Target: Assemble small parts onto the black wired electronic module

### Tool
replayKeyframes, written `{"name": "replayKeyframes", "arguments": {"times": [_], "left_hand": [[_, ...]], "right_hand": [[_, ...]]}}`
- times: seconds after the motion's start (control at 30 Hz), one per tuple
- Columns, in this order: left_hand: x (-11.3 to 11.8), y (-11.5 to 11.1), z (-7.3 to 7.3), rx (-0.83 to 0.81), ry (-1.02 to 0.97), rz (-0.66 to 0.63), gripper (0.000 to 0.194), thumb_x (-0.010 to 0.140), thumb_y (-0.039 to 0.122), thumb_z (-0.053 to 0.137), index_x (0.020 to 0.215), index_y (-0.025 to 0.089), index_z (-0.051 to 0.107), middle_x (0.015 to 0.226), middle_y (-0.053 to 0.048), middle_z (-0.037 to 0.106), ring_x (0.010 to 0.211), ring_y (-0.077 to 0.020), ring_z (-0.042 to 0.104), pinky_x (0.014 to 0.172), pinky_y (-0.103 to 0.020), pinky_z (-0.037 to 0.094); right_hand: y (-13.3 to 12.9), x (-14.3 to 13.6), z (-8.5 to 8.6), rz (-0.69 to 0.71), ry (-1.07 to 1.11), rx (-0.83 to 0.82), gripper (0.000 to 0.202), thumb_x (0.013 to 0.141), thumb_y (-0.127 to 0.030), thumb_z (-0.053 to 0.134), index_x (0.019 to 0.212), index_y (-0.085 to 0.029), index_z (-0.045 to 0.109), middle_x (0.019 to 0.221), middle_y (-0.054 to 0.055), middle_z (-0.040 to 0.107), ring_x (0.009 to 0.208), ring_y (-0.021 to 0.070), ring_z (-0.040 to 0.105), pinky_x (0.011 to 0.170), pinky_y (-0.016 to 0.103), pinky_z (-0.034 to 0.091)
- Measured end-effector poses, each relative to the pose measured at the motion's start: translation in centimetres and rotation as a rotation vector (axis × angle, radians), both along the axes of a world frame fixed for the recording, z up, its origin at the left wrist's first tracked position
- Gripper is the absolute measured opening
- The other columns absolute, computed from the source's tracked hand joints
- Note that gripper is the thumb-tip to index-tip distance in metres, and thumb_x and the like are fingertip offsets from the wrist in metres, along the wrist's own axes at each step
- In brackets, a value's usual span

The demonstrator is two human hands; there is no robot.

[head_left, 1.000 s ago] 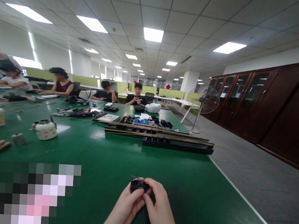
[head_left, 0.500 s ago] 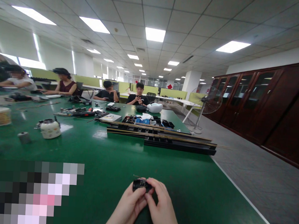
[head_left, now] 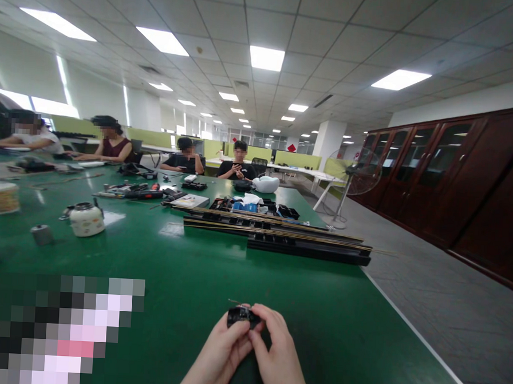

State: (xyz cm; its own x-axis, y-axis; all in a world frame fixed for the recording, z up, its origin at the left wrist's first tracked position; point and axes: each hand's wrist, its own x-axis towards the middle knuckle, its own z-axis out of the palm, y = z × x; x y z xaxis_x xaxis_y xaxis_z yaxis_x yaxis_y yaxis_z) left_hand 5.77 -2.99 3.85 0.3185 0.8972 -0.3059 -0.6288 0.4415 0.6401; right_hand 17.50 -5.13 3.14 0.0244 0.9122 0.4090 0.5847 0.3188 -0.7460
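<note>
Close to the table's front, my left hand (head_left: 226,346) and my right hand (head_left: 276,346) meet around a small black part (head_left: 242,316). It has shiny metal bits on its face, and a thin wire-like piece sticks out at its upper left. My left thumb presses on its near side, with the fingers underneath. The right fingers and thumb pinch its right end. Both hands are closed on it, and its lower side is hidden by my fingers. Beneath them lies the green tabletop (head_left: 169,302).
Long black rails with thin brass-coloured rods (head_left: 309,249) lie ahead. A white patterned pot (head_left: 87,220) and a grey metal cylinder (head_left: 42,234) stand to the left. Tools (head_left: 131,191) lie farther back. Several people sit around the table; a pixelated patch covers the lower left.
My hands and the black part hold almost the same place and pose. Across the table, a seated person's hands have shifted slightly.
</note>
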Motion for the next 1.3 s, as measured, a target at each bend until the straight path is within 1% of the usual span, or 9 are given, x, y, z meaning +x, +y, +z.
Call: {"name": "replayKeyframes", "arguments": {"times": [0.07,0.13,0.23,0.3,0.37,0.53,0.7,0.9,1.3], "left_hand": [[-0.01,0.03,-0.17,-0.013,-0.034,0.002,0.029,0.064,0.003,0.062,0.091,0.015,0.057,0.088,-0.007,0.067,0.083,-0.0191,0.065,0.077,-0.029,0.048],[-0.08,0.16,-0.31,-0.033,-0.113,-0.009,0.029,0.066,0.006,0.062,0.093,0.015,0.056,0.091,-0.008,0.067,0.084,-0.0196,0.064,0.078,-0.030,0.047],[-0.35,0.50,-0.39,-0.088,-0.262,-0.063,0.021,0.073,0.026,0.059,0.090,0.014,0.057,0.091,-0.010,0.067,0.086,-0.0227,0.063,0.078,-0.033,0.047],[-0.57,0.70,-0.42,-0.103,-0.333,-0.099,0.030,0.075,0.039,0.053,0.090,0.012,0.058,0.091,-0.013,0.066,0.089,-0.0249,0.063,0.078,-0.035,0.047],[-0.74,0.80,-0.51,-0.093,-0.373,-0.116,0.036,0.076,0.044,0.050,0.091,0.012,0.058,0.094,-0.015,0.065,0.091,-0.0259,0.061,0.078,-0.036,0.046],[-0.82,0.77,-0.77,-0.091,-0.406,-0.118,0.033,0.078,0.041,0.048,0.092,0.012,0.060,0.094,-0.014,0.066,0.093,-0.0256,0.061,0.078,-0.037,0.045],[-0.78,0.73,-0.60,-0.111,-0.411,-0.117,0.028,0.079,0.036,0.048,0.089,0.013,0.061,0.093,-0.013,0.066,0.092,-0.0247,0.061,0.077,-0.036,0.046],[-0.68,0.75,-0.38,-0.134,-0.421,-0.108,0.025,0.079,0.032,0.048,0.084,0.013,0.063,0.087,-0.011,0.067,0.086,-0.0231,0.063,0.078,-0.035,0.046],[-0.63,0.76,-0.44,-0.135,-0.408,-0.100,0.027,0.078,0.036,0.050,0.084,0.013,0.062,0.087,-0.012,0.066,0.086,-0.0225,0.062,0.077,-0.034,0.046]], "right_hand": [[-0.04,-0.01,0.01,0.014,0.000,-0.004,0.032,0.078,-0.013,0.046,0.106,-0.027,0.056,0.111,0.003,0.058,0.107,0.0179,0.051,0.095,0.036,0.040],[-0.04,-0.02,-0.06,0.022,0.003,-0.005,0.033,0.079,-0.013,0.045,0.106,-0.026,0.056,0.112,0.004,0.057,0.108,0.0179,0.050,0.095,0.037,0.040],[0.01,-0.02,-0.24,0.029,0.014,0.007,0.031,0.078,-0.012,0.046,0.104,-0.025,0.057,0.112,0.005,0.057,0.107,0.0184,0.050,0.095,0.037,0.040],[0.05,-0.02,-0.36,0.038,0.018,0.024,0.030,0.077,-0.012,0.047,0.102,-0.025,0.058,0.111,0.005,0.058,0.107,0.0189,0.051,0.094,0.037,0.040],[0.08,-0.01,-0.47,0.045,0.018,0.034,0.030,0.076,-0.012,0.047,0.102,-0.024,0.058,0.111,0.006,0.058,0.107,0.0193,0.050,0.094,0.037,0.041],[0.15,0.03,-0.63,0.037,0.025,0.042,0.030,0.076,-0.013,0.048,0.102,-0.025,0.058,0.111,0.006,0.058,0.107,0.0193,0.050,0.094,0.037,0.041],[0.16,0.01,-0.58,0.036,0.033,0.035,0.030,0.076,-0.013,0.049,0.102,-0.025,0.058,0.111,0.006,0.058,0.107,0.0193,0.051,0.094,0.037,0.041],[0.10,-0.03,-0.51,0.033,0.048,0.051,0.030,0.075,-0.013,0.050,0.101,-0.025,0.059,0.110,0.006,0.059,0.106,0.0199,0.052,0.093,0.037,0.042],[0.05,-0.12,-0.30,0.030,0.052,0.039,0.031,0.074,-0.012,0.050,0.102,-0.025,0.059,0.109,0.006,0.059,0.106,0.0205,0.052,0.093,0.039,0.041]]}}
